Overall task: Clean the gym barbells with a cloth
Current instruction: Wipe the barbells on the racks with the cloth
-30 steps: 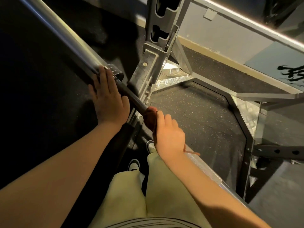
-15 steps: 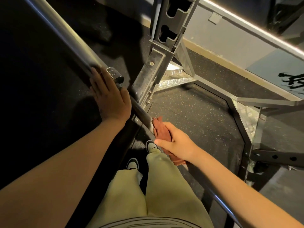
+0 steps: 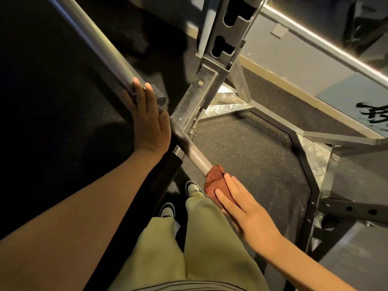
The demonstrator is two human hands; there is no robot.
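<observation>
A long grey barbell (image 3: 189, 150) runs from the upper left down to the lower right, resting on a rack. My left hand (image 3: 150, 122) rests flat on the bar beside its dark collar, fingers straight. A reddish-brown cloth (image 3: 213, 177) is wrapped over the knurled part of the bar lower down. My right hand (image 3: 249, 215) lies on that cloth with its fingers stretched along it, pressing it onto the bar. The bar under the cloth and my right palm is hidden.
The grey rack upright (image 3: 222, 45) with hook slots rises just right of the bar. Its steel base frame (image 3: 315, 164) borders dark speckled rubber flooring. My shoes (image 3: 192, 186) and light green trousers are below the bar. A grey wall (image 3: 294, 57) stands behind.
My right hand has slid the cloth down the bar towards me, away from the rack, and its fingers have straightened over it. My left hand has stayed by the collar.
</observation>
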